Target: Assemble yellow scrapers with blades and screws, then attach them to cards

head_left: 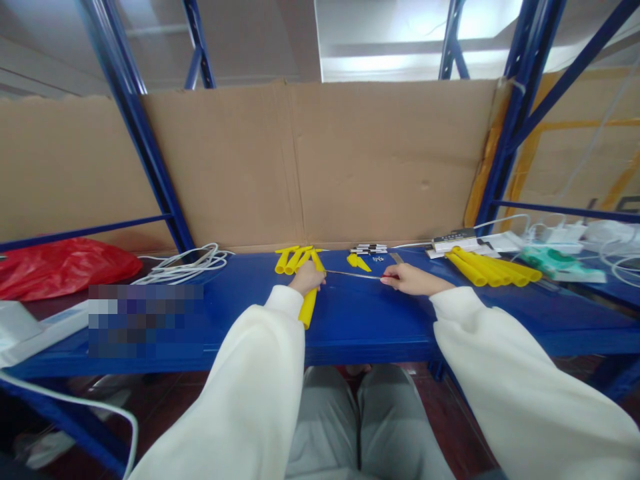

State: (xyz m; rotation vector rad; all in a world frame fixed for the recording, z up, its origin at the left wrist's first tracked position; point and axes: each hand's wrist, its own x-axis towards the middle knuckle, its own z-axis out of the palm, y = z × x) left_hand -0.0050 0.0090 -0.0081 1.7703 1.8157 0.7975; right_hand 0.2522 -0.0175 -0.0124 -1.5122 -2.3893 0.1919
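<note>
My left hand (308, 276) is closed around a yellow tube (309, 309), whose open lower end points toward me. In my right hand (406, 279) is a slim screwdriver (353, 273) with a red handle end at the fingertips. Its metal shaft runs left, and the tip meets the tube's upper part beside my left fingers; the exact contact is too small to make out. Behind the left hand lie several yellow tubes with flat ends (283, 261). Between the hands, farther back, are small yellow pieces (358, 261) and tiny silvery parts (379, 259).
Black-and-white blocks (369, 249) sit near the cardboard wall (380, 167). More yellow tubes (490, 268) lie at the right, beside a green-and-white packet (560, 263) and cables. White coiled cable (193, 263) and a red plastic bag (65, 267) are on the left. Blue posts (145, 147) frame the blue table.
</note>
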